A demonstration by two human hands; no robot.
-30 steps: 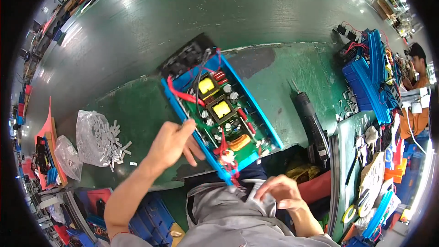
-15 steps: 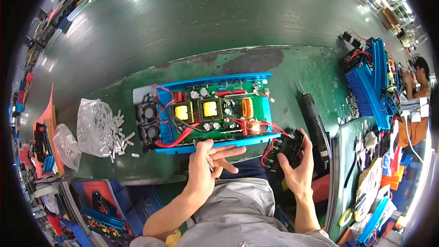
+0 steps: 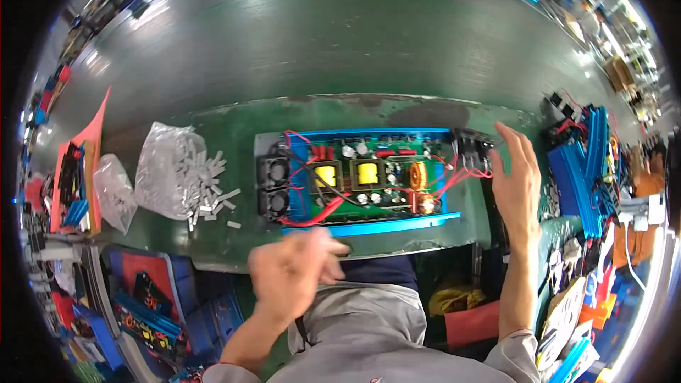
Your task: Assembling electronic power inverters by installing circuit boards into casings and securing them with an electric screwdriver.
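An open blue metal case (image 3: 369, 228) lies on the bench in front of me, with a green circuit board (image 3: 397, 202), yellow-cored transformers and a copper coil inside. Two black fans (image 3: 275, 184) sit at its left end. Red wires run from the board to a black end panel (image 3: 474, 147) at the case's far right corner. Beside that panel is my right hand (image 3: 516, 183), open with its fingers stretched out. My left hand (image 3: 292, 271) hangs off the case's near edge at the left, smeared by motion; whether it holds something cannot be made out.
On the left, a clear plastic bag (image 3: 164, 174) has small silvery pieces (image 3: 209, 188) spilling from it. Blue metal profiles (image 3: 590, 170) and a blue bin (image 3: 565, 179) stand at the right. A blue crate (image 3: 181, 280) with parts is low on the left.
My right hand has carried the black panel up to the case's far right corner and opened beside it. My left hand has drawn back from the case's near edge. The view has shifted.
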